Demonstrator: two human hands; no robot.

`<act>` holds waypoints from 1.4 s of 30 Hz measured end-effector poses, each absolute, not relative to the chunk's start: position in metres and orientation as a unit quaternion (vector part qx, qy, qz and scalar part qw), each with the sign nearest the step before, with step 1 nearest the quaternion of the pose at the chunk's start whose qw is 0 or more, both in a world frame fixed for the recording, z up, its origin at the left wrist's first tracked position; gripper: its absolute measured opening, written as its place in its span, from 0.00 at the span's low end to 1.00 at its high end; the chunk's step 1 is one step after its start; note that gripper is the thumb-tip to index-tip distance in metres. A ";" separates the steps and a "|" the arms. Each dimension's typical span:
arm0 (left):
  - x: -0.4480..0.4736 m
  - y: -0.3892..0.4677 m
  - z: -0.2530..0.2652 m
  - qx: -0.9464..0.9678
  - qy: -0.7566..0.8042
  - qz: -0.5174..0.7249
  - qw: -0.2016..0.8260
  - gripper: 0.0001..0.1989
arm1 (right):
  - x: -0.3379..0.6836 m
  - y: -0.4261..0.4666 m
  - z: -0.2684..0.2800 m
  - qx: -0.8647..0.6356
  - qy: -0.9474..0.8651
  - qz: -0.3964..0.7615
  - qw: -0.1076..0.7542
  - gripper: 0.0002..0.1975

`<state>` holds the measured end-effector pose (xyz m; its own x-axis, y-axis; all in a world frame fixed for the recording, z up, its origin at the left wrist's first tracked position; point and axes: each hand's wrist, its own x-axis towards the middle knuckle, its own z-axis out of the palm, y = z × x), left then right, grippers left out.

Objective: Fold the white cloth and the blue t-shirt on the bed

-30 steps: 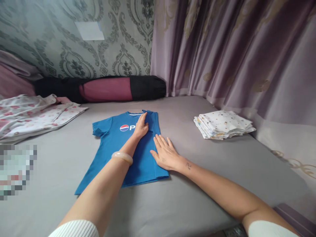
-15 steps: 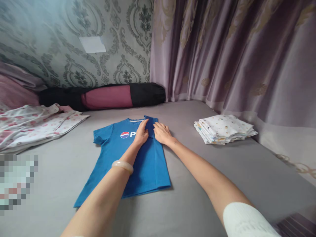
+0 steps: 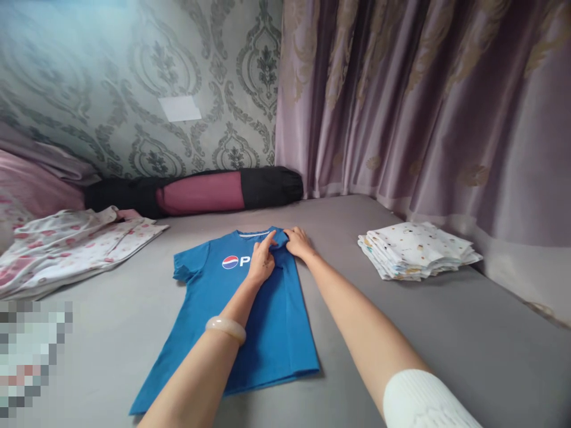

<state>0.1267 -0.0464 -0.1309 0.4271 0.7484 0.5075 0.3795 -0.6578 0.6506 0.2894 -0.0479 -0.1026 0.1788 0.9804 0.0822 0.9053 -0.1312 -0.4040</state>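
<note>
The blue T-shirt [image 3: 276, 333] lies spread on the grey bed [image 3: 352, 386], directly under the left hand [image 3: 262, 260], its hem nearer the wearer than either hand. The left hand rests on the chest beside the printed letters, index finger stretched toward the collar; whether its other fingers grip cloth I cannot tell. Just to its right, the right hand [image 3: 298, 242] touches the shirt's shoulder edge with bent fingers, and whether they pinch the fabric is unclear. Well right of that hand sits a stack of folded white patterned cloths [image 3: 417, 252]; beyond both hands lies a black-and-maroon roll [image 3: 200, 193]
</note>
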 end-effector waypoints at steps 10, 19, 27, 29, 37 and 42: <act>0.130 -0.047 -0.130 0.801 0.426 0.382 0.175 0.33 | 0.304 -0.025 -0.107 -0.713 -0.603 0.223 0.279 0.24; 0.131 -0.044 -0.134 0.774 0.459 0.396 0.182 0.24 | 0.294 -0.034 -0.086 -0.755 -0.581 0.171 0.254 0.23; 0.129 -0.038 -0.137 0.740 0.457 0.445 0.212 0.25 | 0.232 -0.051 -0.090 -0.762 -0.608 0.129 0.183 0.27; 0.127 -0.037 -0.137 0.721 0.461 0.461 0.232 0.24 | 0.227 -0.050 -0.094 -0.772 -0.600 0.139 0.157 0.30; 0.126 -0.038 -0.134 0.689 0.482 0.478 0.252 0.22 | 0.224 -0.046 -0.114 -0.780 -0.606 0.081 0.132 0.33; 0.123 -0.038 -0.130 0.641 0.510 0.480 0.315 0.21 | 0.222 -0.050 -0.115 -0.780 -0.602 0.058 0.157 0.33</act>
<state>0.1234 -0.0384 -0.1301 0.0205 0.9556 0.2941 0.3518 -0.2822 0.8925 0.2215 -0.0499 -0.1151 0.2679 0.9584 0.0988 0.9217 -0.2250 -0.3160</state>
